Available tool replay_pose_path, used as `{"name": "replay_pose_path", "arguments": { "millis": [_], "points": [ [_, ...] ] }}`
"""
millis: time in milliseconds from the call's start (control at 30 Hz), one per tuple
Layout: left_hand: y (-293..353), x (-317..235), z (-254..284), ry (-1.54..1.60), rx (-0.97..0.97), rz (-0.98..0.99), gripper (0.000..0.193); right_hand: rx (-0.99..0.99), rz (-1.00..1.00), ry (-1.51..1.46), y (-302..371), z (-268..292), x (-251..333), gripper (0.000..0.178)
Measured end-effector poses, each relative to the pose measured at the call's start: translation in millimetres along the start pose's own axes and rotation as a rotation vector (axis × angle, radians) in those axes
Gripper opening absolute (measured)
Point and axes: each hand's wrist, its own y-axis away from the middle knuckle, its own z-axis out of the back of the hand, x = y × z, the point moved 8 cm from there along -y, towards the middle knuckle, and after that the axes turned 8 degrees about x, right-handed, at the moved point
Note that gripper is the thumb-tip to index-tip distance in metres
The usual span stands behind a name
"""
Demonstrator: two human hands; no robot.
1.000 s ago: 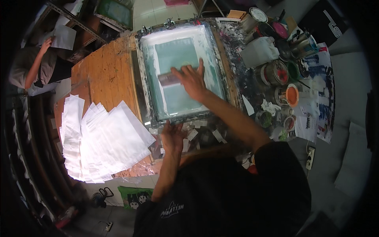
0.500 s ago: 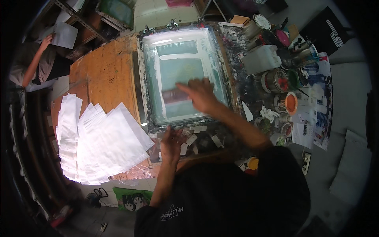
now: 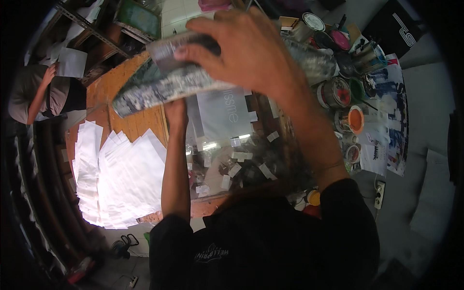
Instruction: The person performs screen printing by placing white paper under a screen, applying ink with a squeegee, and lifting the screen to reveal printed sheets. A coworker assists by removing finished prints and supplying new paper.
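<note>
The paint-crusted screen-printing frame [image 3: 159, 92] is raised, its near edge tilted up toward me. My right hand [image 3: 237, 46] is closed around what looks like a squeegee [image 3: 169, 50], above the frame. Just under the frame's near edge is my left hand [image 3: 177, 112]; its fingers are hidden behind the frame, so its grip does not show. Beneath the frame a pale sheet with light lettering [image 3: 222, 118] lies on the printing table, partly covered from view. Small bits of tape [image 3: 241, 156] are stuck on the table nearer to me.
Fanned white sheets [image 3: 130, 179] lie on the wooden table at left. Ink cans [image 3: 334, 93] and an orange ink pot [image 3: 355, 123] crowd the right side. At far left another person [image 3: 36, 94] holds a pale sheet [image 3: 72, 63]. A power strip [image 3: 380, 195] lies at right.
The screen frame has swung up from the table, uncovering the lettered sheet. My right hand has risen with the squeegee. My left hand has moved forward and left, under the frame's edge.
</note>
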Motion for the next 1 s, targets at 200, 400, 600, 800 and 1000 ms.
{"name": "replay_pose_path", "arguments": {
  "millis": [200, 400, 600, 800, 1000],
  "points": [
    [-36.5, 5.4, -71.8, -0.589, -0.125, -0.306, 0.019, 0.146, 0.025, -0.030, -36.7, 28.8, -16.5, 0.039],
    [-1.1, 27.7, 31.4, -0.159, -0.192, -0.070, 0.015, 0.352, -0.358, -0.104, -68.4, 31.6, -6.9, 0.043],
    [148.7, 116.7, 251.3, -0.365, -0.779, 0.272, 0.064, 0.201, -0.050, -0.201, -57.7, 37.3, -10.2, 0.039],
    [251.3, 68.3, 59.3, -0.876, 0.058, 0.224, 0.062, 0.146, -0.152, -0.065, -58.6, 27.8, -14.1, 0.037],
    [124.8, -25.5, -96.7, -0.696, 0.131, -0.177, 0.057, 0.017, 0.015, 0.046, -52.5, 22.0, -27.2, 0.046]
  ]
}}
